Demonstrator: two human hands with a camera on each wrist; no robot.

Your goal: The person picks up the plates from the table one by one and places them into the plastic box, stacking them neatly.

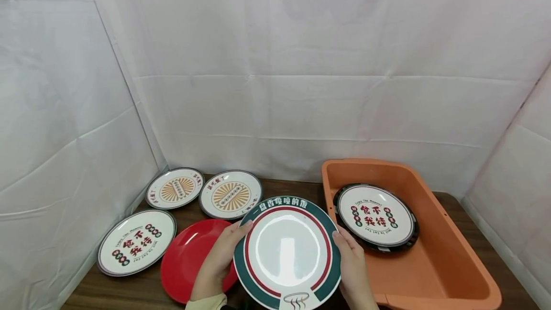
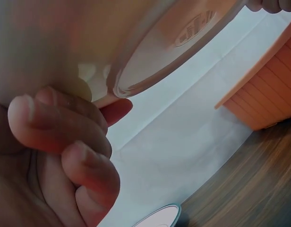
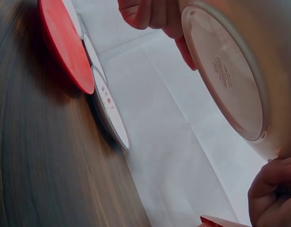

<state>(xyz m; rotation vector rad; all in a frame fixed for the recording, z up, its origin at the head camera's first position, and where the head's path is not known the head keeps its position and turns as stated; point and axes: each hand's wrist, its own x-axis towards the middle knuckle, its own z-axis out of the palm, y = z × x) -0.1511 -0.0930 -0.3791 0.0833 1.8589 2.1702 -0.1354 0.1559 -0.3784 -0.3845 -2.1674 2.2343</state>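
Observation:
Both hands hold up a white plate [image 1: 287, 248] with a dark green rim, an inner red ring and a steaming-bowl drawing at its near edge. My left hand [image 1: 221, 257] grips its left rim, thumb on top and fingers beneath. On the opposite rim, my right hand [image 1: 354, 264] pinches the same way. The plate's pale underside [image 3: 228, 75] with a raised foot ring shows in the right wrist view. Just left of it, partly covered by the left hand, a red plate [image 1: 185, 257] lies on the table.
An orange bin [image 1: 435, 271] stands at the right, holding a white plate with red lettering [image 1: 374, 214] on top of a dark plate [image 1: 413, 238]. Two plates with yellow sunbursts [image 1: 176, 189] lie at the back left, and another red-lettered plate [image 1: 137, 243] lies farther left. White cloth walls [image 1: 280, 61] surround the table.

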